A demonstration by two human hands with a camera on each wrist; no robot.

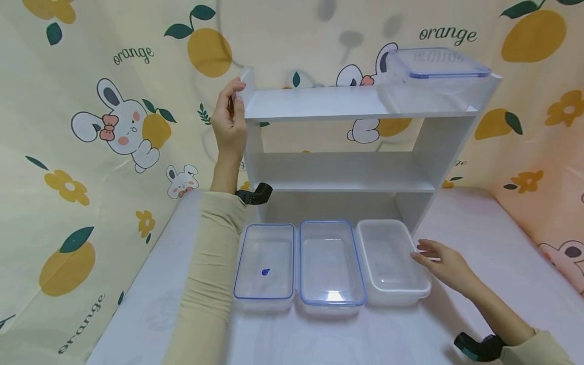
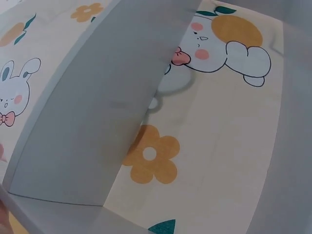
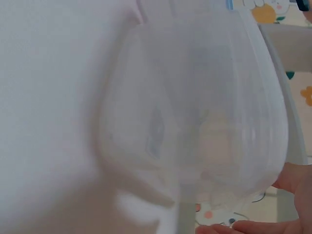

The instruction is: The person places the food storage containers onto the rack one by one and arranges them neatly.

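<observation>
My left hand [image 1: 231, 119] is raised at the upper left of a white shelf unit [image 1: 347, 175] and grips the edge of its side panel. In the left wrist view the shelf's boards [image 2: 97, 112] fill much of the picture. Low on the right, my right hand [image 1: 444, 263] is beside a clear plastic container [image 1: 394, 258] without a blue rim, fingers loosely bent at its right edge. The right wrist view has this container [image 3: 195, 112] close up, the thumb [image 3: 290, 176] at its edge; whether it presses there I cannot tell.
Two clear containers with blue-rimmed lids, a left one [image 1: 264, 261] and a middle one [image 1: 330, 263], stand in a row on the white tabletop [image 1: 150, 314]. Another blue-edged container [image 1: 442, 63] sits on the shelf's top right. A patterned cloth [image 1: 123, 167] hangs behind.
</observation>
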